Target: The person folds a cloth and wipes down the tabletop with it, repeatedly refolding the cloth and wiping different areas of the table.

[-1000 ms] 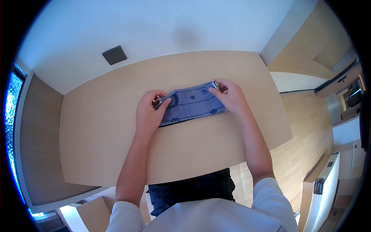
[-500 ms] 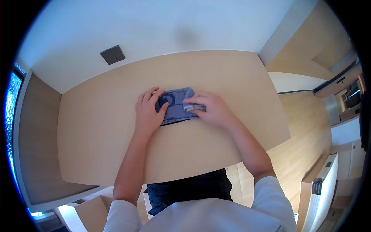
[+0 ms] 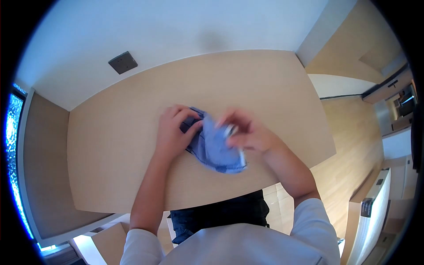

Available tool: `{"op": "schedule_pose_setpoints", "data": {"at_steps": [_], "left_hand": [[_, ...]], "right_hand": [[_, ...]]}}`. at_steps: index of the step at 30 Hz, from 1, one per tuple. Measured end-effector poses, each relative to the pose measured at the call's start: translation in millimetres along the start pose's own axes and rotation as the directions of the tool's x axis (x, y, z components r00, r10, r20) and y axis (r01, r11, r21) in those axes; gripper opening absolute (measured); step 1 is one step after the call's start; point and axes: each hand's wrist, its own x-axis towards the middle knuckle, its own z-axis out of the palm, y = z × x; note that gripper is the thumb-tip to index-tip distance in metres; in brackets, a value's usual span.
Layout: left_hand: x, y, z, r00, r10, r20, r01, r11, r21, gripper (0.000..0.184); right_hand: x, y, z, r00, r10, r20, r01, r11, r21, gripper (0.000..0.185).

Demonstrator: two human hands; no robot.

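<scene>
A blue-grey cloth [image 3: 223,150] with darker markings lies bunched and partly folded on a pale wood-toned surface [image 3: 110,145], its lower right part flaring toward the person and its pale edge showing at the right, blurred. At the left end of the cloth, the left hand [image 3: 171,132] rests with the fingers bent over it, grasping it between fingertips and thumb. At the right end of the cloth is the right hand [image 3: 254,134], its curled fingers and thumb set about a whitish edge; it is blurred, so I cannot tell whether they pinch the cloth or only sit against it. On the person's side of the cloth, beyond the near edge of the surface, are dark trousers [image 3: 216,212] and, nearer again, a pale short-sleeved shirt [image 3: 234,243]. Beyond the cloth on the far side stands a white wall [image 3: 176,31], with a dark square socket plate [image 3: 123,62] up and to the left of the cloth. Well to the left of the cloth is a grey-brown panel [image 3: 44,163], while well to the right are a wooden floor [image 3: 353,132] and a white mattress-like object [image 3: 376,225].
</scene>
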Motion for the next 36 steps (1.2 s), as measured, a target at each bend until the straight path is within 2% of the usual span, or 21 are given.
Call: {"op": "schedule_pose_setpoints", "data": {"at_steps": [1, 3, 6, 7, 10, 11, 14, 16, 18, 20, 22, 23, 25, 26, 28, 29, 31, 34, 35, 36], "left_hand": [[-1.5, 3.2, 2.7, 0.998, -0.025, 0.053, 0.035, 0.981, -0.189, 0.038], [-4.9, 14.0, 12.3, 0.985, -0.040, 0.166, 0.124, 0.836, -0.534, 0.035], [-10.1, 29.9, 14.7, 0.961, -0.018, 0.276, 0.218, 0.666, -0.714, 0.039], [-14.6, 31.4, 16.9, 0.955, 0.029, 0.296, 0.197, 0.682, -0.704, 0.055], [-25.6, 24.7, 24.5, 0.854, 0.023, 0.519, 0.463, 0.418, -0.781, 0.073], [-29.4, 25.2, 26.2, 0.828, 0.068, 0.556, 0.509, 0.324, -0.798, 0.080], [-35.7, 36.0, 32.4, 0.774, 0.207, 0.599, 0.592, 0.102, -0.800, 0.097], [-46.4, 46.0, 35.6, 0.755, 0.266, 0.599, 0.611, 0.045, -0.790, 0.104], [-45.9, 61.3, 33.8, 0.784, 0.251, 0.568, 0.581, 0.027, -0.814, 0.102], [-45.3, 68.8, 34.7, 0.811, 0.185, 0.555, 0.575, -0.074, -0.815, 0.098], [-44.4, 70.4, 37.1, 0.819, 0.066, 0.570, 0.567, -0.252, -0.785, 0.093], [-42.3, 73.3, 36.4, 0.817, -0.003, 0.576, 0.558, -0.242, -0.794, 0.091], [-36.5, 78.8, 32.0, 0.804, -0.144, 0.577, 0.542, -0.220, -0.811, 0.087], [-34.8, 75.7, 33.5, 0.837, -0.183, 0.515, 0.478, -0.213, -0.852, 0.080], [-31.3, 66.1, 37.8, 0.885, -0.262, 0.384, 0.343, -0.191, -0.920, 0.066], [-28.9, 62.1, 37.8, 0.880, -0.330, 0.342, 0.314, -0.138, -0.939, 0.059], [-22.8, 55.1, 34.8, 0.857, -0.453, 0.247, 0.265, -0.025, -0.964, 0.045], [-15.9, 46.5, 29.8, 0.849, -0.490, 0.197, 0.220, -0.011, -0.976, 0.037], [-16.0, 44.6, 28.7, 0.867, -0.461, 0.190, 0.203, -0.023, -0.979, 0.036], [-16.2, 42.1, 28.1, 0.884, -0.430, 0.183, 0.186, -0.035, -0.982, 0.036]], "right_hand": [[-1.4, -3.0, -1.7, 0.995, -0.057, -0.080, 0.067, 0.989, 0.135, 0.038], [2.3, -10.0, -6.7, 0.975, -0.112, -0.190, 0.173, 0.923, 0.344, 0.040], [-2.1, 0.0, -9.8, 0.982, -0.181, -0.057, 0.190, 0.946, 0.261, 0.037], [-3.7, 3.8, -4.9, 0.990, -0.140, 0.028, 0.121, 0.928, 0.352, 0.035], [7.6, 12.7, 1.5, 0.968, -0.246, 0.037, 0.210, 0.888, 0.410, 0.032], [5.4, 7.2, 4.3, 0.976, -0.216, 0.007, 0.191, 0.877, 0.441, 0.025], [1.9, 9.2, -3.9, 0.950, -0.287, 0.125, 0.217, 0.891, 0.399, 0.020], [2.4, 2.7, 3.3, 0.940, -0.298, 0.168, 0.214, 0.896, 0.390, 0.019], [4.2, -4.4, 9.3, 0.948, -0.277, 0.154, 0.200, 0.900, 0.387, 0.018], [4.8, -9.3, 8.3, 0.967, -0.236, 0.095, 0.183, 0.906, 0.381, 0.017], [6.9, -8.3, 2.9, 0.984, -0.176, 0.034, 0.154, 0.927, 0.342, 0.017], [7.8, -7.4, -0.5, 0.989, -0.149, 0.003, 0.141, 0.936, 0.322, 0.017], [8.8, -4.8, -8.5, 0.981, -0.182, -0.071, 0.191, 0.972, 0.136, 0.018], [9.0, -4.0, -10.7, 0.974, -0.203, -0.105, 0.208, 0.977, 0.040, 0.019], [9.4, -4.9, -9.1, 0.931, -0.196, -0.307, 0.157, 0.976, -0.150, 0.021], [9.7, -5.0, -8.4, 0.892, -0.205, -0.403, 0.114, 0.965, -0.238, 0.022], [15.2, 2.3, -13.1, 0.869, -0.272, -0.413, 0.103, 0.916, -0.387, 0.034], [24.6, 13.9, -19.9, 0.860, -0.310, -0.404, 0.047, 0.838, -0.543, 0.053], [25.6, 16.6, -21.5, 0.862, -0.314, -0.399, 0.025, 0.811, -0.585, 0.059], [24.3, 20.1, -23.4, 0.891, -0.230, -0.391, 0.001, 0.862, -0.506, 0.063]]}}
